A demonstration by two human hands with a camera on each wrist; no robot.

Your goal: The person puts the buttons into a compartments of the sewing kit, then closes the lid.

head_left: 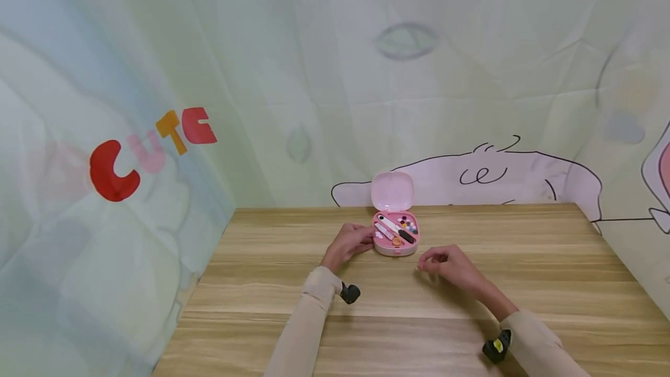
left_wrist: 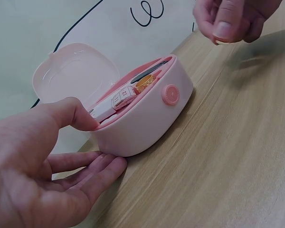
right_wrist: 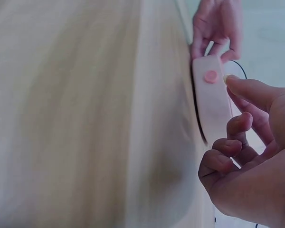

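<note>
A pink sewing box point(head_left: 396, 252) stands on the table with its lid point(head_left: 392, 191) raised. My left hand point(head_left: 352, 243) holds the box's left side, thumb over the rim and the other fingers low against the wall. Inside lie a printed tape measure point(left_wrist: 123, 97), a gold thimble point(left_wrist: 145, 83), a black-handled tool point(head_left: 405, 236) and several small coloured pieces point(head_left: 410, 227). To the right and in front of the box, my right hand point(head_left: 450, 266) is raised above the table. Between its thumb and forefinger it pinches a small pale-yellow thing point(right_wrist: 226, 79), mostly hidden by the fingertips.
The wooden table point(head_left: 408, 336) reaches back to a printed cloth backdrop point(head_left: 314, 74), just behind the raised lid. Dark wrist devices point(head_left: 350, 293) sit at both sleeves.
</note>
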